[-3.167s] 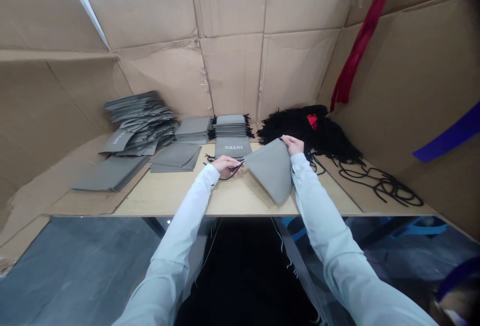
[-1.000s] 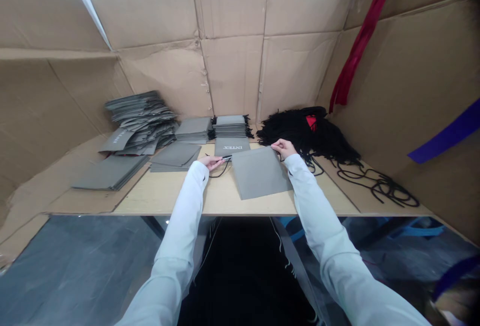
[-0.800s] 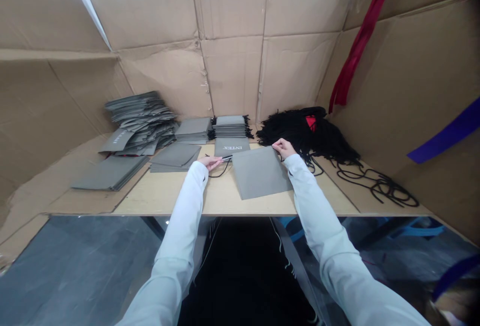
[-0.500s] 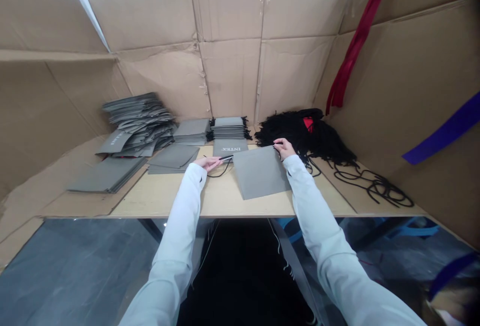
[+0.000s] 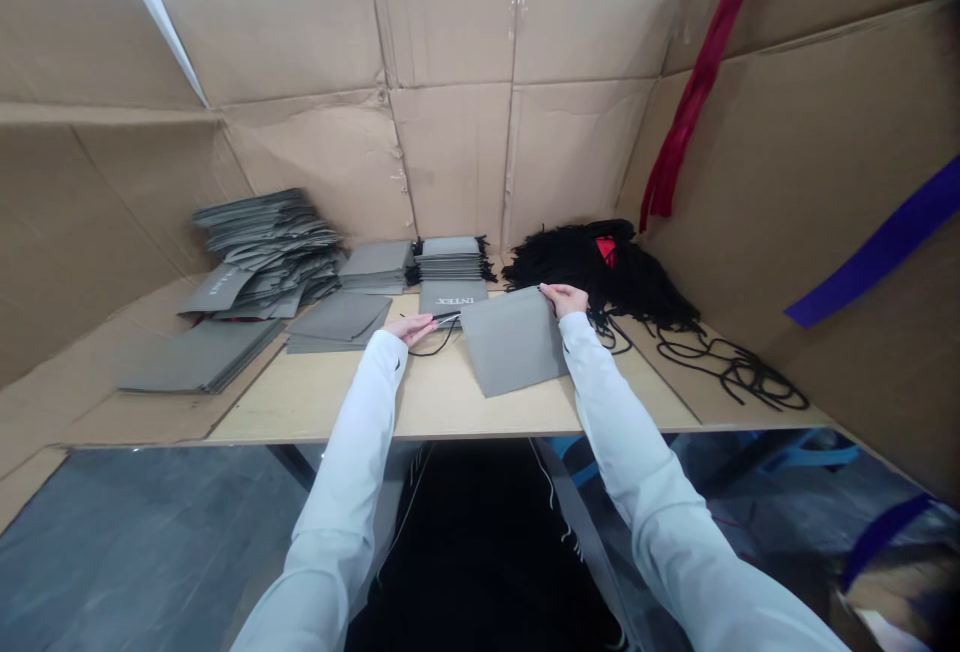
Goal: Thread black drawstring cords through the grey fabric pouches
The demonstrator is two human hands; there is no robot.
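Your left hand [image 5: 411,329] pinches a slim tool [image 5: 447,317], tip at the gray pouch [image 5: 514,344], top-left corner; your right hand [image 5: 564,299] grips its top-right corner. Pouch is tilted over the worktop [image 5: 300,402], between both hands. 1 black cord [image 5: 441,352] loops beside your left hand.

Creased cardboard walls [image 5: 450,142] enclose the pale wooden tabletop [image 5: 262,407] on the left, far and right sides; grey floor [image 5: 150,542] shows near left
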